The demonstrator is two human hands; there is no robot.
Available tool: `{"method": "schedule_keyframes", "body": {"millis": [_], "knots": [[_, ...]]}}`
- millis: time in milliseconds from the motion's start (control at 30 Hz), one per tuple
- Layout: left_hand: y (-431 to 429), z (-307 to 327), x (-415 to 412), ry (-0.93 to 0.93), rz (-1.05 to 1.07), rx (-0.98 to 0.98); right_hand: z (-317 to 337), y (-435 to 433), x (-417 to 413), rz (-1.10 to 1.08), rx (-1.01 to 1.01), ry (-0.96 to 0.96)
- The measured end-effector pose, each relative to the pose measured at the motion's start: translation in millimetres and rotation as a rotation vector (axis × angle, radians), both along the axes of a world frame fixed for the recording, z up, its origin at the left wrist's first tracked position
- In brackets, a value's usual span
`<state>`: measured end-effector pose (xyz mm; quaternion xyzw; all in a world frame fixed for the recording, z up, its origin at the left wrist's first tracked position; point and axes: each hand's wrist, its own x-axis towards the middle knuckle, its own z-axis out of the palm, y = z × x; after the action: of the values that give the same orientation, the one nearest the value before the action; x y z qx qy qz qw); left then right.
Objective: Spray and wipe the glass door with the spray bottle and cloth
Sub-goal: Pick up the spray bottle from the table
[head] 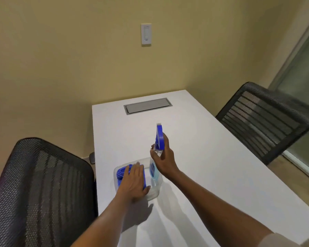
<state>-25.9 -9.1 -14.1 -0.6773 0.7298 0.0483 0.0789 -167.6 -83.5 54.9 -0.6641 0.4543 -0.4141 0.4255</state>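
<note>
A clear spray bottle point(156, 163) with a blue trigger head and blue label stands in a clear plastic tub point(154, 193) on the white table point(194, 148). My right hand point(165, 157) is wrapped around the bottle's neck just under the head. A folded blue cloth point(122, 172) lies in the left part of the tub. My left hand point(135, 182) rests flat on top of the cloth, fingers together and extended. The frosted glass door point(303, 82) is at the far right edge of the view.
A black mesh chair point(41, 189) stands close at the left of the table, another mesh chair point(264, 120) at the right, in front of the glass. A grey cable hatch point(147, 105) is set in the table's far end. A wall switch point(146, 33) is on the beige wall.
</note>
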Motion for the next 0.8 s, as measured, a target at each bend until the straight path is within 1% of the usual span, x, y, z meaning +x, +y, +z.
{"method": "schedule_keyframes", "body": {"millis": [67, 167, 400, 600, 800], "knots": [[1.0, 16.7, -2.5, -0.019, -0.066, -0.086, 24.0, 13.9, -8.7, -0.028, -0.07, 0.043], [7.5, 45.5, -11.1, -0.027, -0.16, -0.183, 55.3, 44.1, -25.5, -0.131, -0.15, 0.08], [43.4, 117.8, -57.0, 0.001, -0.422, -0.291, 108.1, 145.7, -78.3, -0.481, -0.188, 0.06], [106.6, 163.0, -145.0, 0.052, -0.688, -0.344, 134.8, 256.4, -149.4, -0.795, -0.191, 0.038], [194.7, 187.3, -257.6, 0.05, -0.966, -0.372, 154.2, 383.8, -233.9, -1.101, -0.201, 0.054]]}}
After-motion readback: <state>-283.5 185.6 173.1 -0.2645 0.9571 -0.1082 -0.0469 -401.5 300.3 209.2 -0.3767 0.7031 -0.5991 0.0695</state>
